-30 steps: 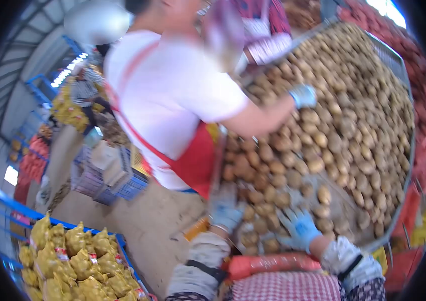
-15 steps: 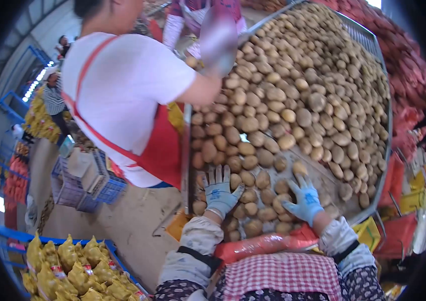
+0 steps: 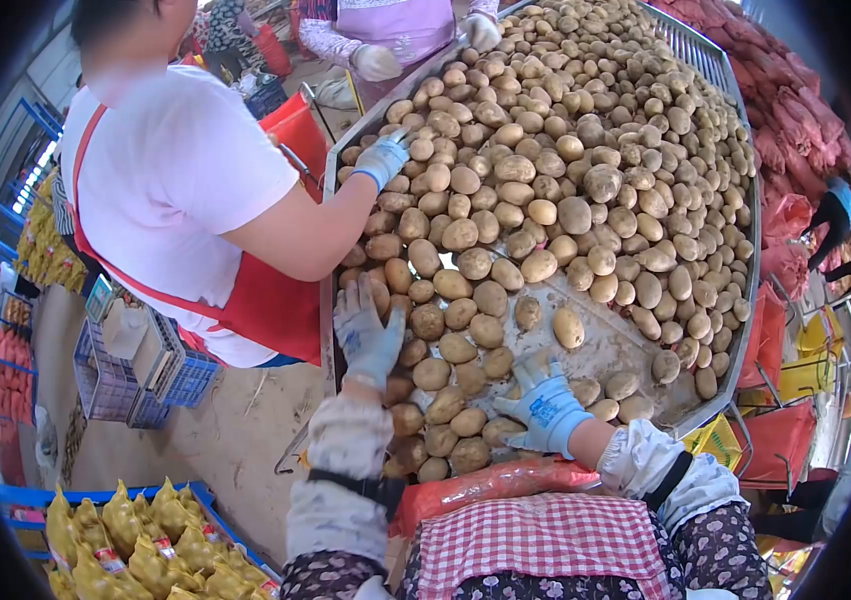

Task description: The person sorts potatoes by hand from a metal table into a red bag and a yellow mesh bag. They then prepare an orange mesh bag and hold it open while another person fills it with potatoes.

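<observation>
Brown potatoes cover much of a metal-rimmed table before me. My left hand, in a light blue glove, lies with fingers stretched over potatoes beside the table's left rim, grasping none of them. Lower and nearer to me, my right hand wears a matching glove. Its fingers are apart and its palm is down, touching potatoes at the near end. Between the hands sits a loose group of potatoes. One pale potato rests alone on bare metal above my right hand.
At left, a co-worker in a red apron reaches a gloved hand onto the pile. Another person's gloved hands are at the far edge. Red plastic lines the near edge. Yellow bags stand lower left, crates beyond.
My right hand has drawn down and left, off the pale potato. My left hand has moved left to the rim. The co-worker's hand now touches the pile, and the view has shifted.
</observation>
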Demonstrator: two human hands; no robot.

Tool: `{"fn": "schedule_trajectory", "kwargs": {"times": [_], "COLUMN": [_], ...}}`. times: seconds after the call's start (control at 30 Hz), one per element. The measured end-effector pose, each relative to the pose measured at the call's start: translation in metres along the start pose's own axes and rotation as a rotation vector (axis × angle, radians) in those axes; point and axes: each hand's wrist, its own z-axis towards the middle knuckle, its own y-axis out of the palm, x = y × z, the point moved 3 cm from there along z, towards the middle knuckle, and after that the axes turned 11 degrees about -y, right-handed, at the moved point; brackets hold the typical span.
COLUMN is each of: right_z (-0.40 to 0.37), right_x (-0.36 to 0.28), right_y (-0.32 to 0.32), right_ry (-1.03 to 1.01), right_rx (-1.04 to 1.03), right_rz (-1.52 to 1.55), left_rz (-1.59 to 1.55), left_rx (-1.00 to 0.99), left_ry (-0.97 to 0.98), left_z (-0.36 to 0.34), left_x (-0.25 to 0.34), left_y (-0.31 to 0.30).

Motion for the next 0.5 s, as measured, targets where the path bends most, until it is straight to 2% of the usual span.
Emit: {"fn": "schedule_trajectory", "kwargs": {"times": [0.07,0.1,0.13,0.17,0.2,0.23,0.27,0.3,0.33,0.37,0.4,0.47,0.5], "right_z": [0.001,0.001,-0.003,-0.009,-0.011,-0.006,-0.001,0.006,0.015,0.017,0.018,0.015,0.007], "right_x": [0.005,0.007,0.012,0.023,0.035,0.036,0.036,0.035,0.033,0.039,0.050,0.054,0.054], "right_y": [-0.005,-0.006,-0.003,0.000,0.002,-0.002,-0.009,-0.014,-0.018,-0.013,-0.005,-0.011,-0.023], "right_ry": [-0.027,-0.065,-0.055,0.078,0.212,0.209,0.247,0.286,0.293,0.288,0.232,0.199,0.199], "right_rx": [0.027,0.052,0.049,0.285,0.522,0.523,0.678,0.834,0.841,0.834,0.766,0.708,0.710], "right_rz": [0.033,0.065,0.068,0.599,1.127,1.131,1.423,1.714,1.904,1.903,1.882,1.941,1.936], "left_rz": [0.073,0.065,-0.054,-0.169,-0.268,-0.621,-0.970,-0.952,-0.781,-0.599,-0.596,0.030,0.026], "left_rx": [-0.163,-0.170,-0.298,-0.423,-0.445,-0.448,-0.448,-0.636,-0.525,-0.405,-0.398,-0.335,-0.331], "left_ry": [-0.105,-0.098,-0.169,-0.245,-0.252,-0.245,-0.235,-0.192,0.083,0.346,0.342,0.247,0.247], "left_z": [0.012,0.012,0.012,0.013,0.009,0.000,-0.012,-0.018,-0.019,-0.020,-0.019,-0.017,-0.024], "left_x": [0.002,0.001,0.002,0.006,0.015,0.032,0.053,0.078,0.091,0.100,0.090,0.058,0.048], "left_y": [0.025,0.031,0.030,0.020,0.004,-0.002,-0.008,-0.023,-0.023,-0.024,-0.019,-0.005,-0.009]}}
